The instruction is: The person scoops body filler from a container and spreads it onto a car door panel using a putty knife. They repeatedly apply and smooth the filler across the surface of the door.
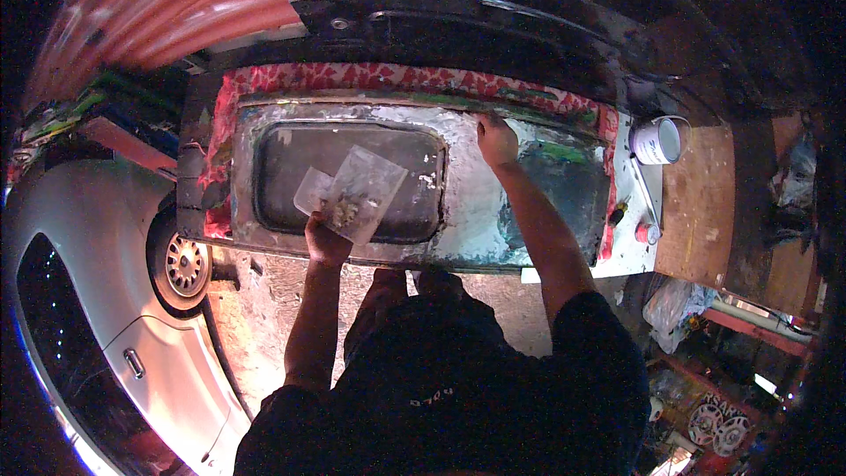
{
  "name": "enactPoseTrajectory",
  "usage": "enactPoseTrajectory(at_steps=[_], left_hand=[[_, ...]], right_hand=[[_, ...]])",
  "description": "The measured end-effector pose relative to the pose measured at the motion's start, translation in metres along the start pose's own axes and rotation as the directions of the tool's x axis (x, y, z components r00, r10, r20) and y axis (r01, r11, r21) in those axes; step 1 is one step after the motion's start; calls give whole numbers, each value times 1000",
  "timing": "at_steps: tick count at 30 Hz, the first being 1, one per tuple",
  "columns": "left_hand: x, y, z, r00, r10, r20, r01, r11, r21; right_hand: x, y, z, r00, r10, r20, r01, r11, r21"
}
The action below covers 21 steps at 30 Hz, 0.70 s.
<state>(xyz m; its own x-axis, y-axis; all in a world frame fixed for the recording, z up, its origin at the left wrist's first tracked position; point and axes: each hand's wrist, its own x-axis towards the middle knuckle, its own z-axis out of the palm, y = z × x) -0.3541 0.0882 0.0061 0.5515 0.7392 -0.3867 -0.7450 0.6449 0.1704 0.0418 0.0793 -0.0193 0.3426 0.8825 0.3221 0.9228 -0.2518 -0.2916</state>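
A long panel (pixel 476 203), like a vehicle door or tailgate, lies flat before me with a dark recessed rectangle and white filler-like patches. My left hand (pixel 328 242) is closed round the lower edge of a translucent flat sheet (pixel 374 178) smeared with pale paste. A smaller translucent piece (pixel 314 189) sticks out beside it, above the recess. At the panel's far edge, my right hand (pixel 498 141) has its fingers curled down against the whitish surface. Whatever they hold, if anything, is hidden.
Red-and-white patterned cloth (pixel 370 78) lies under the panel. A white can (pixel 656 141) and a small red-and-white container (pixel 647 234) stand to the right, beside a wooden board (pixel 696 203). A silver car (pixel 132 300) is at left; a dark vehicle body (pixel 529 35) rises beyond.
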Motion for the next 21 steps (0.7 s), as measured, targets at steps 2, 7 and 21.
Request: enactPoseTrajectory(at_steps=[2, 7, 21], left_hand=[[-1, 0, -1, 999, 18, 37, -18, 1000, 6], [-2, -2, 12, 999, -16, -46, 16, 1000, 6], [-7, -6, 16, 986, -71, 152, 70, 997, 12]], right_hand=[[-4, 6, -7, 997, -33, -63, 33, 999, -2], [-2, 8, -17, 994, 28, -104, -18, 996, 92], [-4, 5, 10, 988, -124, 98, 130, 990, -59]])
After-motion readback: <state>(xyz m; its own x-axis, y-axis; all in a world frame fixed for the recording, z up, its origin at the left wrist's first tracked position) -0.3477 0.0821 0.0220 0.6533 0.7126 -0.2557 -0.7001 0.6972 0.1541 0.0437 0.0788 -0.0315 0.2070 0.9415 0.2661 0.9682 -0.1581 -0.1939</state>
